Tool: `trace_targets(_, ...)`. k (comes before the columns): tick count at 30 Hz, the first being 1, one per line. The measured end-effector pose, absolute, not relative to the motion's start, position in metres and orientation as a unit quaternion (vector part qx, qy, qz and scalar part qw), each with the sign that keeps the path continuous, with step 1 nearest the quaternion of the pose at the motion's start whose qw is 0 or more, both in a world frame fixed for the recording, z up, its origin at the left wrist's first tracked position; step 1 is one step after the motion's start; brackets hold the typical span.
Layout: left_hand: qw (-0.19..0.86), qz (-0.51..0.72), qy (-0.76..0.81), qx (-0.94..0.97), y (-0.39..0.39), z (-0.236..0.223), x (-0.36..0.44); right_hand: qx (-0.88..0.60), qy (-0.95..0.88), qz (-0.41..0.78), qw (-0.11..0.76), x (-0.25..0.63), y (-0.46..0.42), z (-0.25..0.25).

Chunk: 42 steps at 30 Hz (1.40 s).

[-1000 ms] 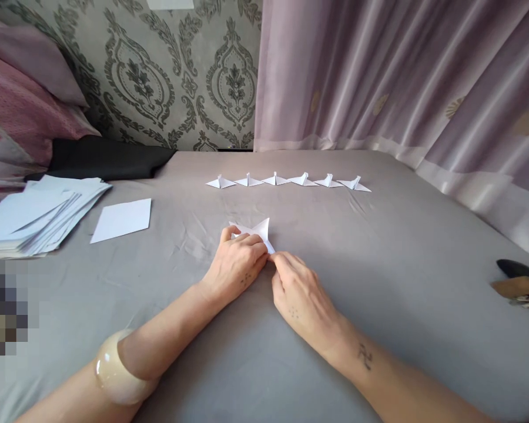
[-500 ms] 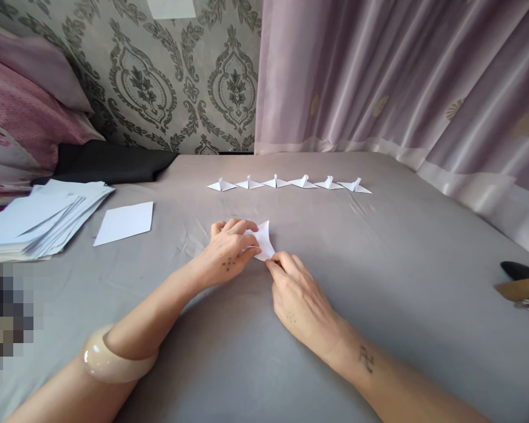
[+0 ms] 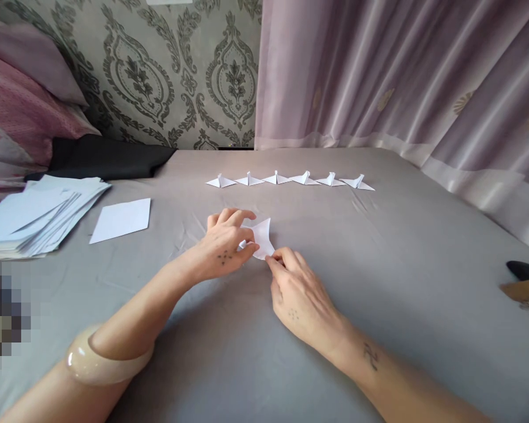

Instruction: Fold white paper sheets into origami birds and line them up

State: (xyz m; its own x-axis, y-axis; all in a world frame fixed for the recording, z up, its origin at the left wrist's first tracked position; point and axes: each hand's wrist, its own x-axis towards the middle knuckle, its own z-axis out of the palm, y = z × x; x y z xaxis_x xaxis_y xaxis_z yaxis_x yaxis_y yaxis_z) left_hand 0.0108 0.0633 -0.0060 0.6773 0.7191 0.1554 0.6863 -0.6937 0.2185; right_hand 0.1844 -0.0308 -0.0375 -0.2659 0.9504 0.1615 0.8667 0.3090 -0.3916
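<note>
Head view: nearer than the paper-bird row (image 3: pixel 276 179), the right hand (image 3: pixel 298 288) pinches a folded paper (image 3: pixel 263 236); the left hand (image 3: pixel 224 244) touches it, grip unclear. Seemingly mid-fold, calling for careful creasing.

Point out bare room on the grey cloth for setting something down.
Widest: right of the right hand, bounded by the curtain and brown item. A narrower strip lies between the paper birds and left hand. Crowded: left side, with stack, loose sheet and black cloth; centre, both hands at the paper.
</note>
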Motion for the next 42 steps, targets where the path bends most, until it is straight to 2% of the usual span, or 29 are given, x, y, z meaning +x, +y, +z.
trace_targets(10,0.026,0.135,0.377,0.916,0.06,-0.01,0.021,-0.565,-0.794,0.121,0.189,0.189,-0.027,-0.036)
trace_targets(20,0.035,0.147,0.381,0.912,0.061,-0.014,0.021,-0.569,-0.815,0.032,0.107,0.177,-0.024,-0.029)
trace_targets(27,0.037,0.136,0.393,0.909,0.061,-0.019,0.023,-0.573,-0.815,0.022,0.081,0.171,-0.028,-0.021)
trace_targets(31,0.033,0.136,0.396,0.907,0.058,-0.015,0.021,-0.574,-0.81,0.031,0.118,0.177,-0.027,-0.026)
trace_targets(34,0.019,0.138,0.385,0.912,0.053,-0.011,0.013,-0.582,-0.788,0.05,0.195,0.187,-0.025,-0.034)
trace_targets(38,-0.016,0.146,0.368,0.918,0.044,-0.014,-0.005,-0.596,-0.747,0.01,0.296,0.196,-0.021,-0.04)
trace_targets(42,-0.06,0.161,0.367,0.914,0.036,-0.026,-0.021,-0.567,-0.767,-0.006,0.3,0.191,-0.02,-0.039)
